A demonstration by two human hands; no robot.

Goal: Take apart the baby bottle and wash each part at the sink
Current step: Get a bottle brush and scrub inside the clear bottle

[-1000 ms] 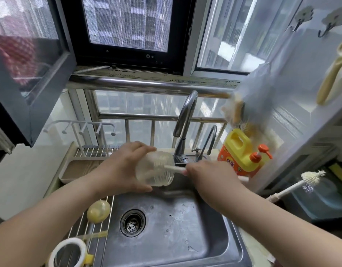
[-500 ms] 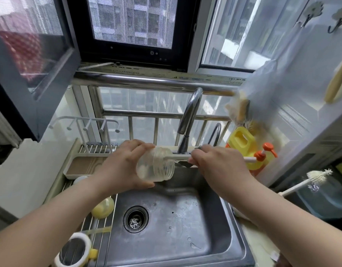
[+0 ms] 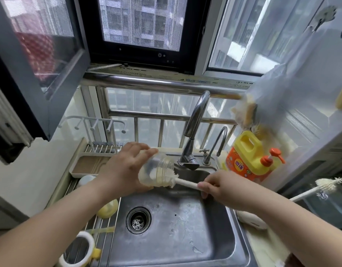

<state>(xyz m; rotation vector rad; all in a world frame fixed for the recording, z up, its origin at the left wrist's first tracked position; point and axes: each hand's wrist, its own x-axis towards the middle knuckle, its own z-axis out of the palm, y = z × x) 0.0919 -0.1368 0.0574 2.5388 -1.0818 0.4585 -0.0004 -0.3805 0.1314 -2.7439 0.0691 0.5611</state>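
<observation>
Since the earlier frame the brush [image 3: 182, 182] had slid partway out of the bottle [image 3: 156, 171], and the right hand [image 3: 222, 187] had dropped lower, toward 4 o'clock of the bottle's mouth. The right fingers [image 3: 204, 188] pinched the brush's white handle, its foamy head just inside the rim. The left fingers [image 3: 145, 149] curled over the top of the clear bottle, thumb beneath, so the left hand [image 3: 126, 168] held it on its side, mouth toward 3 o'clock, above the back edge of the sink [image 3: 185, 237]. The tap [image 3: 195, 132] rose at 1 o'clock of the bottle, the drain [image 3: 138, 220] lay at 6 o'clock. On the rack [image 3: 106, 234] at 7 o'clock lay a yellow teat [image 3: 107, 209] and a white ring [image 3: 77, 253]. A yellow soap jug [image 3: 251, 157] stood at 3 o'clock on the table [image 3: 262, 245], and a second brush [image 3: 320, 188] pointed up beyond it.
</observation>
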